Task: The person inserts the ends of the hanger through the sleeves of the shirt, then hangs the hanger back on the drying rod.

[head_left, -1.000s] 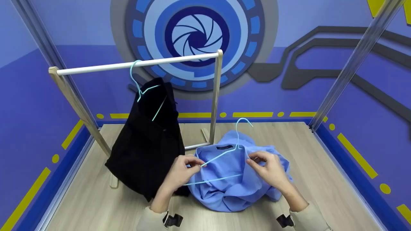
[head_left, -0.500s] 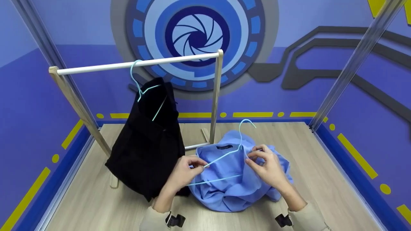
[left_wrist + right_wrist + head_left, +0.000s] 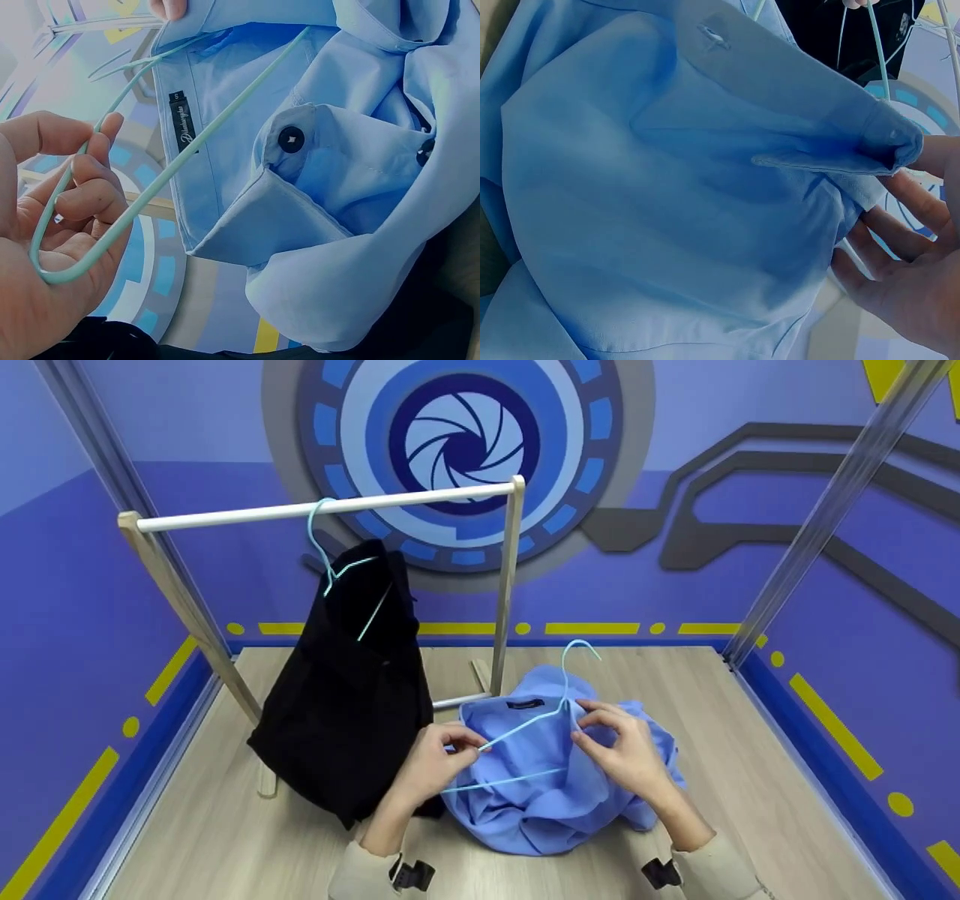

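A light blue shirt [image 3: 525, 817] lies bunched on the wooden table, its collar opening facing up with a dark label [image 3: 181, 124] inside. One side of a mint-green hanger [image 3: 525, 725] sits inside that opening, its hook standing up at the back. My left hand [image 3: 439, 757] pinches the hanger's left arm between thumb and fingers. On the other side, my right hand [image 3: 622, 739] pinches the shirt's collar edge, as the right wrist view also shows. A dark button [image 3: 292, 139] shows on the loose collar band in the left wrist view.
Left of the shirt, a black garment [image 3: 337, 720] hangs by another mint hanger [image 3: 319, 540] from the white bar [image 3: 405, 500] of a small wooden rack. Its lower end reaches the table [image 3: 750, 750], close to my left forearm. Blue patterned walls enclose the table.
The hanger has shifted slightly right, deeper into the collar side, with my left hand moving along with it. My right hand keeps its pinch on the collar edge, fingers slightly readjusted.
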The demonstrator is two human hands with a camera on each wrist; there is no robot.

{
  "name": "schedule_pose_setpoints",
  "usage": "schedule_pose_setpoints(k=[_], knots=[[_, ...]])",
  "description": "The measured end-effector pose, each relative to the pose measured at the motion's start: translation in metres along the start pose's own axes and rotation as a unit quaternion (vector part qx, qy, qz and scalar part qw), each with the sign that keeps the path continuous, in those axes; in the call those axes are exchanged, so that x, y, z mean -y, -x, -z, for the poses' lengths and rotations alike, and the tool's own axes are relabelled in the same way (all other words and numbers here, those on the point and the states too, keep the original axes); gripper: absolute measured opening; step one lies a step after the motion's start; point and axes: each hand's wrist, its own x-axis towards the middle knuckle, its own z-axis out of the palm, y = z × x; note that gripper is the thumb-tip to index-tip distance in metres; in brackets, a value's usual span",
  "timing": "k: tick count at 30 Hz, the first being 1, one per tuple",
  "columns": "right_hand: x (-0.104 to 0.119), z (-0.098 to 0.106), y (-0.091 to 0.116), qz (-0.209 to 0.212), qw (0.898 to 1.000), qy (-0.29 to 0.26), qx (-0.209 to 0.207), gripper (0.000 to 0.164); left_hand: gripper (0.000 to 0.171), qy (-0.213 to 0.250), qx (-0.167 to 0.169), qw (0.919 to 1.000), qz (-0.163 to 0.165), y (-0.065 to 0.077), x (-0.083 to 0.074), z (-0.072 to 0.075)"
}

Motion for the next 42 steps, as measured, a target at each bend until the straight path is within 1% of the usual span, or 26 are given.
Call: schedule_pose_setpoints(k=[2, 7, 11, 15, 19, 22, 26, 31, 32, 37, 38, 39, 42], knots=[[-0.0004, 0.0002, -0.0005, 0.007, 1.0, -0.006, -0.002, 0.013, 0.023, -0.003, -0.003, 1.0, -0.005, -0.0001, 0.0011, -0.0003], [-0.0013, 0.0004, -0.0018, 0.024, 0.999, -0.027, -0.012, 0.006, 0.023, -0.025, -0.013, 0.9996, -0.002, -0.001, -0.0002, -0.0024], [-0.0005, 0.0001, -0.0035, 0.019, 0.999, -0.031, -0.02, 0.006, 0.021, -0.036, -0.009, 0.9992, 0.011, -0.0019, -0.0009, -0.0041], [0.0005, -0.0002, -0.0055, 0.009, 0.999, -0.033, -0.022, 0.011, 0.021, -0.037, -0.005, 0.9991, 0.017, -0.002, -0.0015, -0.0043], [0.0013, -0.0003, -0.0065, 0.002, 0.999, -0.042, -0.024, 0.016, 0.024, -0.031, 0.0, 0.9995, 0.009, -0.0004, -0.0012, -0.0031], [0.0015, 0.0, -0.0071, 0.001, 0.999, -0.044, -0.024, 0.018, 0.025, -0.024, 0.005, 0.9997, -0.005, 0.0006, 0.0015, -0.0028], [0.0012, 0.0008, -0.0074, -0.002, 0.999, -0.029, -0.016, 0.021, 0.025, -0.019, 0.008, 0.9996, -0.02, 0.0009, 0.004, -0.003], [0.0004, 0.002, -0.0063, -0.01, 1.0, -0.008, 0.002, 0.026, 0.025, -0.02, 0.007, 0.9993, -0.032, 0.001, 0.0048, -0.0042], [0.0003, 0.0021, -0.0059, -0.009, 1.0, -0.006, 0.004, 0.026, 0.024, -0.02, 0.006, 0.9992, -0.033, 0.0014, 0.0001, -0.004], [-0.002, 0.0019, -0.0051, 0.002, 1.0, 0.002, 0.012, 0.024, 0.023, -0.023, 0.008, 0.9991, -0.034, 0.0025, -0.001, -0.0058], [-0.0022, 0.0019, -0.005, 0.006, 1.0, 0.003, 0.012, 0.023, 0.023, -0.024, 0.009, 0.9991, -0.033, 0.0027, -0.0004, -0.0062], [-0.0026, 0.002, -0.005, 0.01, 1.0, 0.003, 0.013, 0.022, 0.024, -0.023, 0.012, 0.9992, -0.032, 0.0027, 0.0044, -0.0067], [-0.003, 0.0024, -0.0046, 0.024, 1.0, 0.001, 0.014, 0.019, 0.025, -0.016, 0.019, 0.9992, -0.03, 0.0031, 0.0065, -0.0066]])
